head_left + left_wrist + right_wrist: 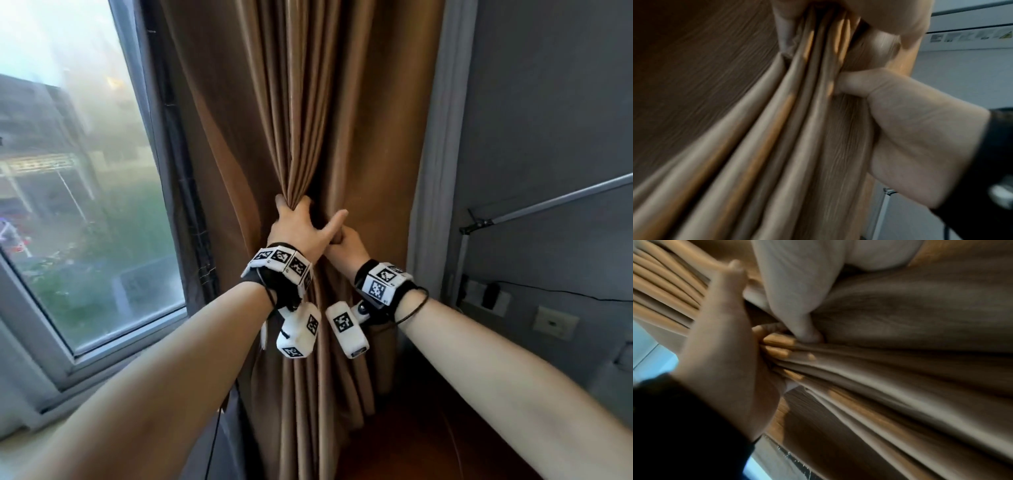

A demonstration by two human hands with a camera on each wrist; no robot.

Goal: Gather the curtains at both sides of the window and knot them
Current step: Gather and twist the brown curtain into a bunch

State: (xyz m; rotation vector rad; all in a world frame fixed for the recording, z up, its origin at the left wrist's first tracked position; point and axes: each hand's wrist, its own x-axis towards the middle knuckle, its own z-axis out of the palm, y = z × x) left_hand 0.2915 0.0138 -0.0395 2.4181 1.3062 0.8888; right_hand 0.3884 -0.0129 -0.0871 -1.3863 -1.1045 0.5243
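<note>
Curtain point(301, 120) hangs vertically, folds bunched in both hands' grip.

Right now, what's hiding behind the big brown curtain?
Behind the curtain, only its edges give hints: a dark screen strip beside the window, and grey wall trim. The folds, bunched by the left hand and right hand, cover everything else.

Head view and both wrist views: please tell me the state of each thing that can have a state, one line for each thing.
curtain: hanging, gathered into a bunch of folds, not yet knotted
left hand: grips the bunched folds, fingers curled round them
right hand: grips the curtain beside the left hand, fingers curled into the fabric
window: closed as far as visible, glass uncovered
</note>
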